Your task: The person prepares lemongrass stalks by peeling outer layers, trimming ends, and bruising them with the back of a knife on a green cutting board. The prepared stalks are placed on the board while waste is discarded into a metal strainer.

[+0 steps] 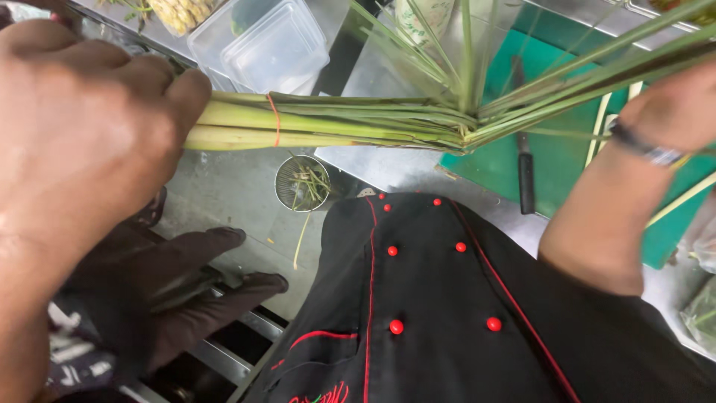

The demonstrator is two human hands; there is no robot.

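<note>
Stainless steel floor and counter fill the background of this kitchen, seen from above past a black chef's jacket [447,313] with red buttons and piping. Nearest the camera, the left hand [82,127] is closed firmly round the pale, thick base of a bundle of lemongrass [335,127], which lies level across the view, above the floor. An orange rubber band [274,119] circles the stalks just beside that fist, so the bunch looks still tied and uncut. The stalks are smooth and waxy at the base, then bend sharply into long, thin, fanning blades. Further over, the right hand [671,112] (a beaded band at the wrist) is among the leafy tops; whether its fingers close on them I cannot tell. Below lie a green cutting board [559,160] with a dark-handled knife [526,172], unused for now. Beyond sit clear plastic containers [261,45] and a round floor drain [302,183] strewn with green scraps.
</note>
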